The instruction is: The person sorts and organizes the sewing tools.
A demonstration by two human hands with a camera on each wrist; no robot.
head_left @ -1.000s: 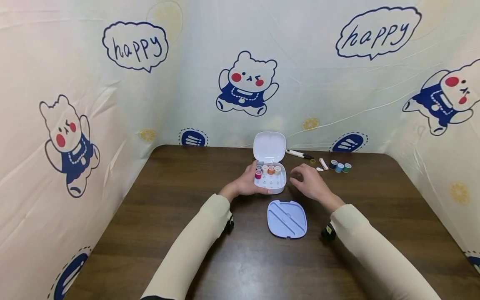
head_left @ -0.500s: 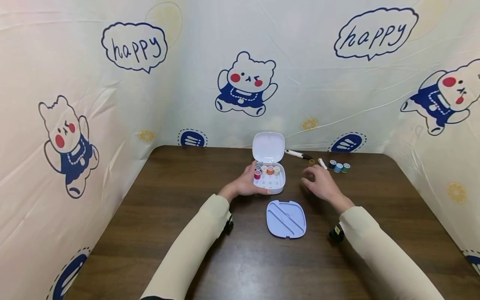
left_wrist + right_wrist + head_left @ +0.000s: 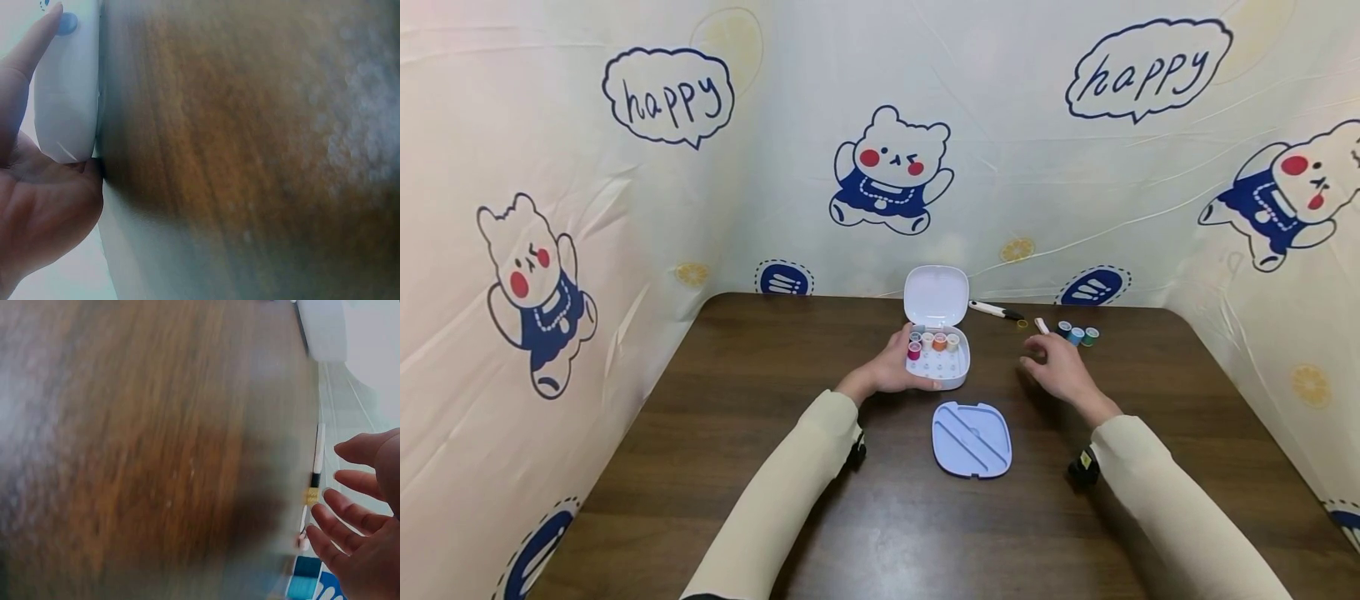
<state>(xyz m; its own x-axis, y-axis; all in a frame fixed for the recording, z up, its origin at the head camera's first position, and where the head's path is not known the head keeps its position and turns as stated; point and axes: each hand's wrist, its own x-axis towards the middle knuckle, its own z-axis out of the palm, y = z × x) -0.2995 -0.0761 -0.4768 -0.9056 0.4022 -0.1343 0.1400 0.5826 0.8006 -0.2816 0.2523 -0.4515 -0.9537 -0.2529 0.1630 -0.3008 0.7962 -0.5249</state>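
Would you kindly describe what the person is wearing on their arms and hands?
The left sleeve and right sleeve are long, plain and cream-coloured. A black left-wrist device and a black right-wrist device with a yellowish patch are also worn. The left hand and right hand wear no gloves.

We find bare wood for passing along the left and right edges of the table; toward the far edge, an open white box, pen and thread spools obstruct, with a blue tray nearer.
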